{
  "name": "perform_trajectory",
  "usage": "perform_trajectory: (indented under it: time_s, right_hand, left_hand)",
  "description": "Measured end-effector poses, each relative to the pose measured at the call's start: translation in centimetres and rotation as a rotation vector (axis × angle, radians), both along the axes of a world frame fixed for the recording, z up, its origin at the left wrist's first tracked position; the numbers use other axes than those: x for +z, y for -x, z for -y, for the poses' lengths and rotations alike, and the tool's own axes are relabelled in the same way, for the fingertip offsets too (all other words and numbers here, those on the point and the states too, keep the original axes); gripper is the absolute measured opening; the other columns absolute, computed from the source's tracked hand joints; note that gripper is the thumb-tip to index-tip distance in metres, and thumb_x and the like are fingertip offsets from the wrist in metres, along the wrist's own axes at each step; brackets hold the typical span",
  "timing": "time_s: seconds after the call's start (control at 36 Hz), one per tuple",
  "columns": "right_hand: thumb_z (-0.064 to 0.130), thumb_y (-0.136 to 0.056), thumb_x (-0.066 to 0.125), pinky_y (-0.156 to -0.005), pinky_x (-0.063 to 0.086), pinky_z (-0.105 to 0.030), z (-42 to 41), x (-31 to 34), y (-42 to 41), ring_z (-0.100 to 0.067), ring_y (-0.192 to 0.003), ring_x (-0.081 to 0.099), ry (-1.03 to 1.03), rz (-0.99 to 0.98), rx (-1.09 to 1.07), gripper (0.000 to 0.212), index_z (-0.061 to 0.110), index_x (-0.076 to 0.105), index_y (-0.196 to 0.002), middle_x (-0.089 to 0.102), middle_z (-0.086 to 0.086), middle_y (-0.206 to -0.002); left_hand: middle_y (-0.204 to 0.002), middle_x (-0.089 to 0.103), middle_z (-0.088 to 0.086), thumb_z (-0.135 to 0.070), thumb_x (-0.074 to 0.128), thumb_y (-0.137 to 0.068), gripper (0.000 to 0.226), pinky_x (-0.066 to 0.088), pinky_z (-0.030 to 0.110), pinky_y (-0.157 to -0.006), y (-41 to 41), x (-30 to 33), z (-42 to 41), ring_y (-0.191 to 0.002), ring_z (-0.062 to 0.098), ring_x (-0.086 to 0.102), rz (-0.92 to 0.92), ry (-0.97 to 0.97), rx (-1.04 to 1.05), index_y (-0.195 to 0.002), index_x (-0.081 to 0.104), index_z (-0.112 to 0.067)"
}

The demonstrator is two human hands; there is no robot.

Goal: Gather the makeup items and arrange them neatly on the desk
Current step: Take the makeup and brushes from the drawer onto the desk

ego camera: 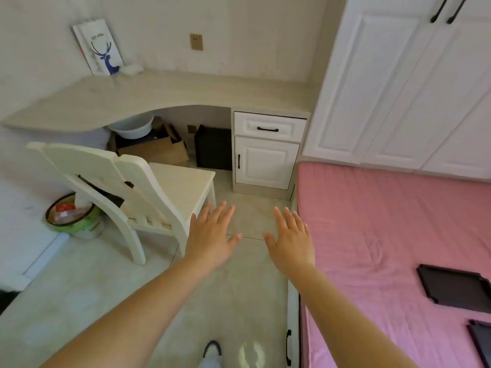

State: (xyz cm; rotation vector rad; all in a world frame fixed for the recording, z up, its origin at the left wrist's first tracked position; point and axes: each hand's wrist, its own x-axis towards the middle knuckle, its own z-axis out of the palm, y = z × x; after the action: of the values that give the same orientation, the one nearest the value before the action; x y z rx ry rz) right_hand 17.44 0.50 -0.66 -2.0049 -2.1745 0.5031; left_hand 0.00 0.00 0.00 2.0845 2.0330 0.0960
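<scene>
Left hand: the left hand (211, 235) is held out palm down over the floor, fingers straight and spread, holding nothing.
Right hand: the right hand (291, 240) is stretched out beside it, apart from it, fingers straight, holding nothing.
Desk: the desk (164, 94) lies well beyond both hands, its curved top running away to the left of the left hand.
Makeup items: I cannot tell where they are (nothing on the desk or bed reads clearly as makeup).
On the desk: a deer calendar (99, 46) leans on the wall at the far left corner, with a small white bundle (131, 69) just beside it.
Chair: a white chair (138, 189) stands just left of the left hand, close to its fingertips.
Bed: a pink bed (385, 221) runs along the right of the right hand; two dark flat cases (454, 288) lie on it, well to the right.
Bin: a green bin (75, 221) sits on the floor far left, behind the chair.
</scene>
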Motion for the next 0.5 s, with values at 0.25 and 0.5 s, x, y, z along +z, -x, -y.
perform_trajectory:
  time_s: [0.25,0.5]
  right_hand:
    - [0.045,-0.098,0.030,-0.120,0.005,-0.036,-9.2,-0.5,2.4,-0.019,-0.146,-0.002,0.023,0.008,-0.007,0.064,0.023,0.002,-0.150,0.003,-0.001,-0.159]
    - [0.046,-0.097,0.033,-0.120,0.007,-0.035,-19.7,-1.3,5.8,-0.017,-0.146,-0.001,0.066,-0.009,-0.018,0.065,0.024,0.004,-0.150,0.005,0.001,-0.159]
  left_hand:
    - [-0.158,-0.002,-0.007,-0.051,0.035,-0.095,0.066,0.000,0.046,-0.116,2.3,-0.7,-9.5,-0.145,0.021,-0.009,0.000,0.023,-0.022,-0.149,0.004,-0.030]
    - [-0.158,-0.002,-0.007,-0.047,0.038,-0.095,0.065,-0.001,0.046,-0.116,4.4,-1.0,-20.7,-0.145,0.020,-0.010,0.010,0.055,-0.076,-0.149,0.007,-0.029]
